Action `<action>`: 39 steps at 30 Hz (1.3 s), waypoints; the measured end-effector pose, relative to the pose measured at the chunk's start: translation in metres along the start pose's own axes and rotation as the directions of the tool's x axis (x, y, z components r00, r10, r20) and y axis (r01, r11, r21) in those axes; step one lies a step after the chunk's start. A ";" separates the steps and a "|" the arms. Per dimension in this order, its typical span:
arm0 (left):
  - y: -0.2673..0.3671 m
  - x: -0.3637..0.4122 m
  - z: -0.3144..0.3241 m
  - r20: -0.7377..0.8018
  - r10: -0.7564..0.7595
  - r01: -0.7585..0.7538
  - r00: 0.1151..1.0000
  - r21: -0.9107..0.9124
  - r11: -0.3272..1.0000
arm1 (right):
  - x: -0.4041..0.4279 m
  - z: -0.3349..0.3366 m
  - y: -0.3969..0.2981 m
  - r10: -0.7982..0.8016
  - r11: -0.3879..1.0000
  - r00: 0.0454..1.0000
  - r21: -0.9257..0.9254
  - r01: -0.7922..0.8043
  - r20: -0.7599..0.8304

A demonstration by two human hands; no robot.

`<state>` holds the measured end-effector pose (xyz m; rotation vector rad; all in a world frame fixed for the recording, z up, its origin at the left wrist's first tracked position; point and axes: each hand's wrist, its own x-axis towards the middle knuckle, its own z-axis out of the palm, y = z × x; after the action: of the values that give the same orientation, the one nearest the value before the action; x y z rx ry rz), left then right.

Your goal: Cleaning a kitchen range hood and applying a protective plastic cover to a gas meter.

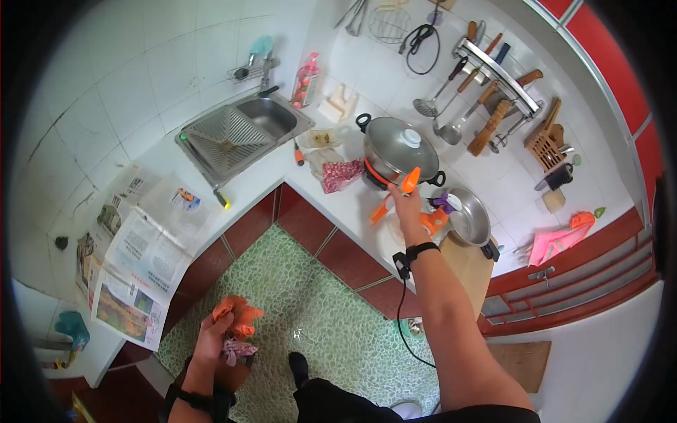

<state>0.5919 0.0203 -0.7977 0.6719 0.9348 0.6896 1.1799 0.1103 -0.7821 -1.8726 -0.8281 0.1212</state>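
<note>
My left hand (210, 334) grips a crumpled orange cloth (243, 313) above the floor. A pink-and-white cloth (239, 351) hangs just below that hand. At the counter, my right hand (407, 209) has its fingers closed around a spray bottle with an orange head (410, 180); the hand hides much of it. Close on its left is another orange-and-white spray head (380, 210). To its right stand an orange-labelled bottle (435, 220) and a purple-and-white spray head (447, 202). Behind the hand sits a lidded steel pot (394, 145).
A steel pan (467, 215) rests near a wooden board (465, 264). A patterned red-and-white cloth (341, 175) and a screwdriver (299, 153) lie by the sink (267, 117). Newspaper (148, 248) covers the left counter. Utensils hang from a wall rack (500, 76). A cable trails from my right wrist.
</note>
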 end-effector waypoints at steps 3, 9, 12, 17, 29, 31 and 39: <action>0.005 -0.002 0.005 -0.028 0.025 -0.028 0.999 -0.093 0.995 | 0.011 0.007 -0.003 -0.071 0.997 0.995 0.018 0.072 -0.067; 0.014 -0.001 0.013 0.101 0.046 -0.021 0.994 -0.235 0.972 | -0.053 -0.010 -0.037 -0.089 0.973 0.974 0.228 0.040 0.207; 0.007 0.003 -0.003 -0.016 0.077 -0.078 0.997 -0.239 0.968 | -0.128 -0.011 -0.075 -0.335 0.936 0.890 0.213 0.279 0.309; 0.014 0.002 -0.006 0.046 0.189 -0.174 0.981 -0.222 0.959 | -0.236 -0.009 -0.103 -0.134 0.909 0.799 0.394 -0.137 0.587; 0.024 -0.010 -0.014 -0.030 0.201 -0.203 0.979 -0.149 0.968 | -0.342 -0.008 -0.156 -0.262 0.645 0.554 0.570 -0.509 0.790; 0.032 -0.018 -0.012 -0.053 0.195 -0.200 0.979 -0.121 0.972 | -0.338 -0.009 -0.165 -0.300 0.647 0.528 0.576 -0.500 0.795; 0.044 -0.054 0.004 0.171 0.288 -0.307 0.942 0.099 0.947 | -0.326 -0.011 -0.187 -0.427 0.626 0.474 0.630 -0.459 0.770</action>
<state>0.5624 0.0043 -0.7358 0.9778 0.7431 0.8381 0.8471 -0.0497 -0.7103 -0.7893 -1.1668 1.4055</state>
